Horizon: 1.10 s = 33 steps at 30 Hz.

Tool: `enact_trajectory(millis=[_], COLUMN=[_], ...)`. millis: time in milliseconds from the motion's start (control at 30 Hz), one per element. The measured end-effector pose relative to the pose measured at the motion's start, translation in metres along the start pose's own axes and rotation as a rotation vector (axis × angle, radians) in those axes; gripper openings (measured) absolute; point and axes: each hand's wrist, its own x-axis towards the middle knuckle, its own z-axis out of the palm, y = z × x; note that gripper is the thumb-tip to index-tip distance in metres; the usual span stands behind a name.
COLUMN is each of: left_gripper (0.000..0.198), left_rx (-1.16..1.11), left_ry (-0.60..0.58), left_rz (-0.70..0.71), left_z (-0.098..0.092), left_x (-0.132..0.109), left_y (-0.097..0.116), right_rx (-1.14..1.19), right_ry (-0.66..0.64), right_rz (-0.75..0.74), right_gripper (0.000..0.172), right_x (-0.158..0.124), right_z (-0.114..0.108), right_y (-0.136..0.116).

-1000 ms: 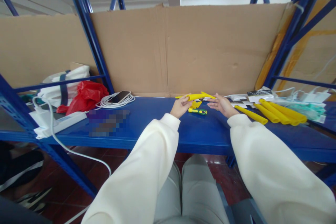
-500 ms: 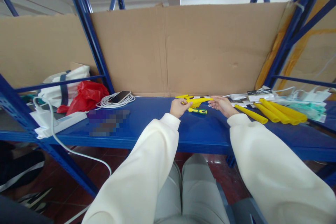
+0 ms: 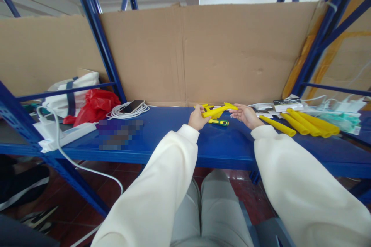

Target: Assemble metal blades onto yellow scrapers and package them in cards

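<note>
A yellow tube-like piece point(image 3: 218, 110) slants between my two hands just above the blue shelf. Its lower left end is in the closed fingers of my left hand point(image 3: 197, 117). The upper right end, which has a small branching part, meets the fingertips and thumb of my right hand point(image 3: 245, 116), which pinch it. Below the piece lies a screwdriver with a green and yellow handle point(image 3: 219, 122). Behind it are more yellow parts point(image 3: 206, 106), partly hidden by my left hand and the piece.
Several yellow tubes point(image 3: 304, 123) lie to the right, beside a black and white packet point(image 3: 286, 105). Left are a phone point(image 3: 133, 106) on a coiled white cable point(image 3: 116, 113), a red bag point(image 3: 97, 104) and a power strip point(image 3: 72, 135). A cardboard panel point(image 3: 232, 54) stands behind.
The yellow piece has turned: its left end now points down toward me and its branching end lies up at the right. My hands have stayed nearly in place.
</note>
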Motion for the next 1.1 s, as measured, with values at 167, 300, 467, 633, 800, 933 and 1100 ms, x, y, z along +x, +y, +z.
enact_trajectory(millis=[167, 300, 467, 633, 800, 933, 1100], left_gripper=[0.035, 0.036, 0.035, 0.031, 0.032, 0.033, 0.030], left_rx=[0.171, 0.335, 0.353, 0.325, 0.339, 0.352, 0.370], left_ry=[-0.132, -0.164, -0.168, -0.153, -0.182, -0.181, -0.206], left_rz=[0.014, -0.010, 0.006, 0.049, 0.080, 0.075, 0.056], left_z=[-0.002, -0.006, -0.007, -0.003, -0.003, -0.003, -0.003], left_x=[-0.005, -0.006, -0.006, -0.006, -0.005, -0.005, -0.006], left_y=[0.002, 0.005, 0.007, 0.005, 0.004, 0.004, 0.005], right_rx=[0.044, 0.004, -0.043, -0.366, -0.643, -0.731, -0.733], right_ry=[-0.057, -0.135, -0.152, -0.095, -0.197, -0.283, -0.292], right_rz=[0.020, -0.039, -0.080, -0.242, -0.470, -0.553, -0.587], right_gripper=[0.018, 0.017, 0.010, 0.011, 0.021, 0.024, 0.022], right_x=[-0.007, -0.011, -0.007, 0.002, 0.004, 0.004, 0.006], right_z=[0.005, 0.008, 0.007, 0.012, 0.021, 0.024, 0.023], right_y=[-0.004, -0.004, 0.001, 0.010, 0.017, 0.022, 0.023])
